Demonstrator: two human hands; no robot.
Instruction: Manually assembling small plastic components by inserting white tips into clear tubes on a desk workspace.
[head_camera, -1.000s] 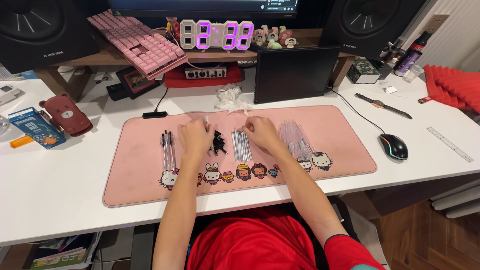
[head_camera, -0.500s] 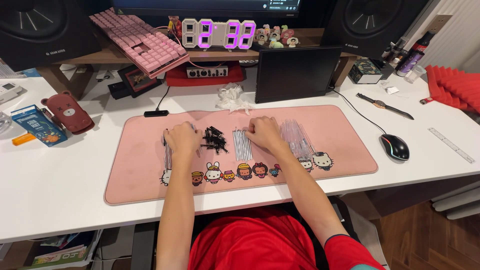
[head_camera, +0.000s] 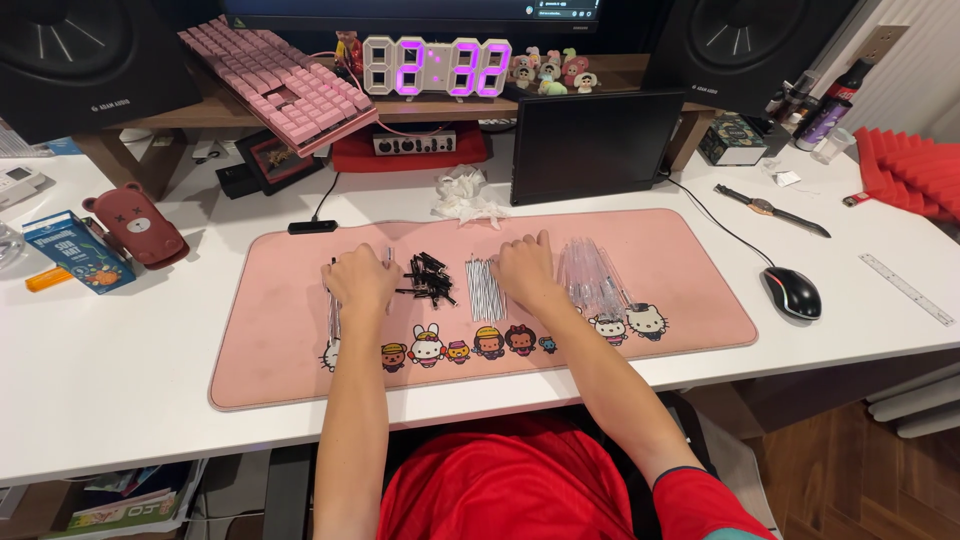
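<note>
Since earlier: your left hand (head_camera: 362, 281) is sitting farther left than a second ago, off the heap of small black parts (head_camera: 428, 279) and over the thin rods (head_camera: 333, 318) at the mat's left; your right hand (head_camera: 526, 270) is staying at about the same spot.
Head view, left hand: you are laying it palm down, fingers curled, on the pink desk mat (head_camera: 270, 340); whether the fingers are pinching anything I cannot tell, since the back of the hand is hiding them.
Head view, right hand: you are resting it knuckles up, fingers bent, between the row of white-and-dark sticks (head_camera: 483, 288) and the pile of clear tubes (head_camera: 596, 280); it is touching or just beside the sticks, and any hold is hidden.
Black parts: they are lying in a loose heap on the mat between your two hands, just right of the left hand.
Rods: they are poking out below your left hand, lengthwise toward you.
Clear tubes: they are lying just right of your right hand, near the cartoon figures printed along the mat's front edge.
Around the mat: a black mouse (head_camera: 793, 292) is sitting to the right on the white desk (head_camera: 120, 380), a digital clock (head_camera: 437, 67) is glowing purple at the back, and a pink keyboard (head_camera: 276, 82) is leaning tilted beside it.
</note>
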